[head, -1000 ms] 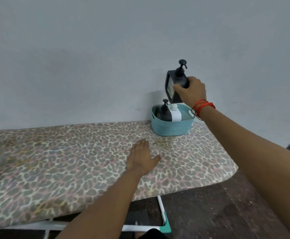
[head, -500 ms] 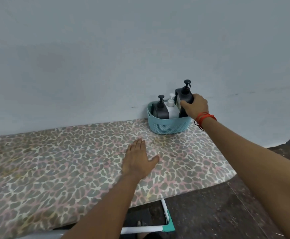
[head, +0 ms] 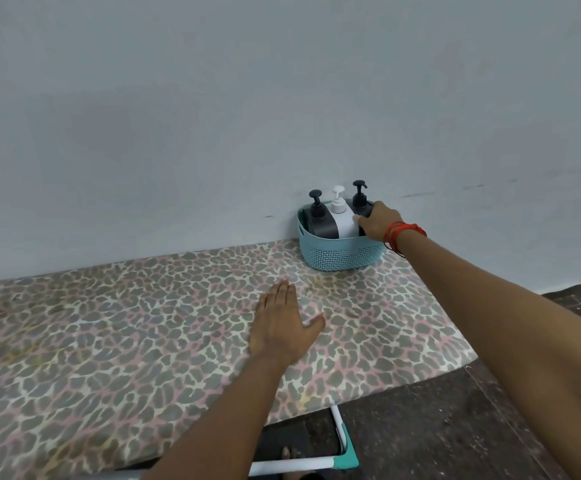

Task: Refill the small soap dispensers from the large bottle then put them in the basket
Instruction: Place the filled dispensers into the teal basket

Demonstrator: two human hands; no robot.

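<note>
With right hand (head: 381, 221) curled round black pump dispenser (head: 359, 202), upright in teal basket (head: 337, 252) beside white dispenser (head: 341, 221); left hand (head: 282, 327) flat, empty, on leopard-print board (head: 109, 341). Liable to tip if snagged on withdrawal.

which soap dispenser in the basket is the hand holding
The right black dispenser, at the right end of the basket: the right hand grips it. The left black dispenser and the white dispenser stand to its left.
</note>
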